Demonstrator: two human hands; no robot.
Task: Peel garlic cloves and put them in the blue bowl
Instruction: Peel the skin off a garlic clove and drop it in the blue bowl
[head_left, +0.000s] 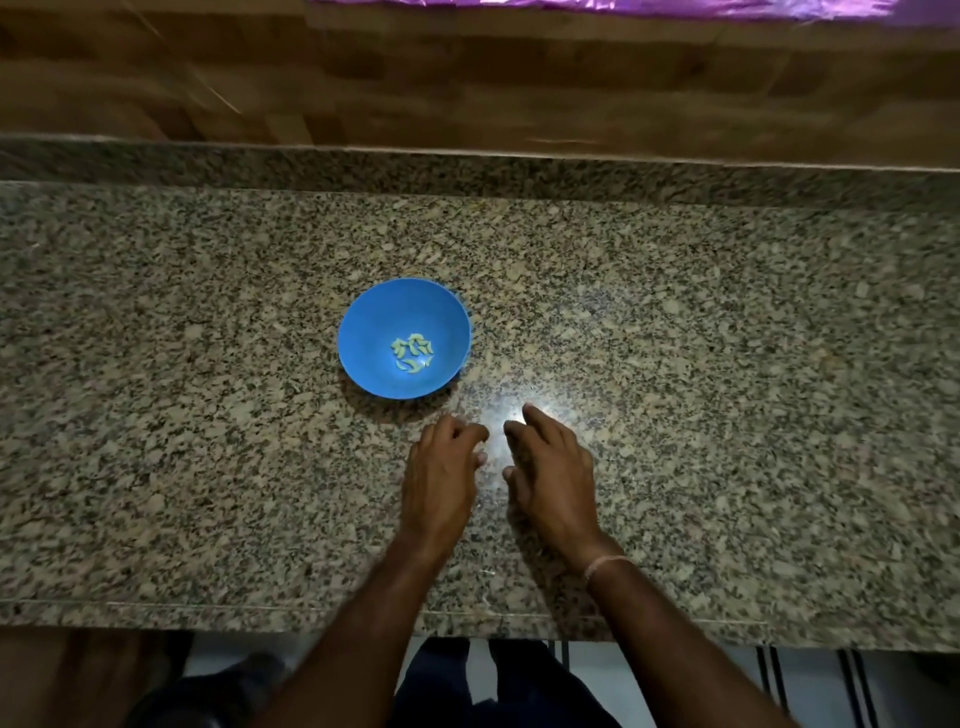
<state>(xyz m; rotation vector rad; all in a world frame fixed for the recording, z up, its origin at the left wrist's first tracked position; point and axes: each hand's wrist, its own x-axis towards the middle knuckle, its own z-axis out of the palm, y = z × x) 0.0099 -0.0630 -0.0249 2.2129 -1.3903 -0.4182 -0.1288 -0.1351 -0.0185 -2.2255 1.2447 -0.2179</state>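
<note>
Left fingers (466, 432) are curling loosely, tips pointing down at the counter (727, 364), and we are seeing nothing between them. Right fingers (537, 423) are lying relaxed and slightly spread, also holding nothing that shows. The left hand (441, 470) and right hand (553, 470) are sitting just beside each other, apart by a narrow gap, over a bright patch of glare on the stone. A thin band (605, 563) is circling the right wrist. The blue bowl (363, 317) is standing upright near the left fingertips, not touching them, and a small cluster of peeled garlic cloves (413, 352) is lying at its bottom. We are finding no unpeeled garlic or loose skins on the counter, though the speckle and the dim light may be hiding small scraps. Risks, as we are judging them: the left hand is working close to the bowl, so a careless sweep forward could be knocking it or sliding it across the polished stone and spilling the cloves. Any clove dropped here could be vanishing against the pattern. Beyond the counter, the wooden wall (467, 78) and a purple strip (597, 6) are blurring. We are reading no brand, label or writing anywhere.
</note>
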